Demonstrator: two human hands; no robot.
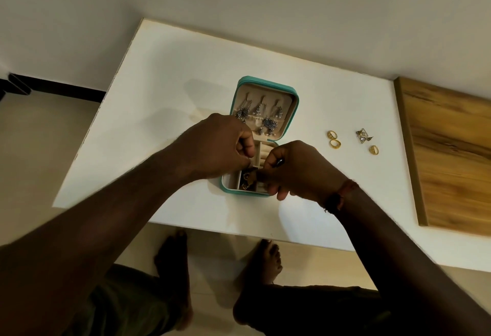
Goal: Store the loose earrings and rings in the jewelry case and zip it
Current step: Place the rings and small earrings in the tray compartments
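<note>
Far left, dark baseboard [53,88] along the wall, tan floor below. White table [159,83] fills the middle of the view. Left forearm comes in from bottom left; left hand [220,147] sits at the left edge of the jewelry case [265,91], fingers curled in, thumb against index finger. Cannot tell if it pinches anything or just steadies the case. Case is teal outside, beige lining, open flat on the table near its center, lid half away from the person, tray half toward them. Dangly silver earrings [268,121] hang in a row inside the lid. Tray half is mostly hidden by both hands; a ring-roll section and a small compartment with some dark jewelry show between them. Right hand [297,170] is over the right side of the tray, fingers curled, tips pinching a small piece [252,176] just above the front compartment; too small and dark to tell earring or ring. Red thread band [342,192] on the right wrist. Right of the case, loose on the table, well apart from it: two gold rings [333,139] touching each other, a silver earring pair [363,135], one more gold ring [373,150] just beside that. Far right, wooden board [451,155] lying on the table. Bare feet [265,258] on the floor under the near table edge.
</note>
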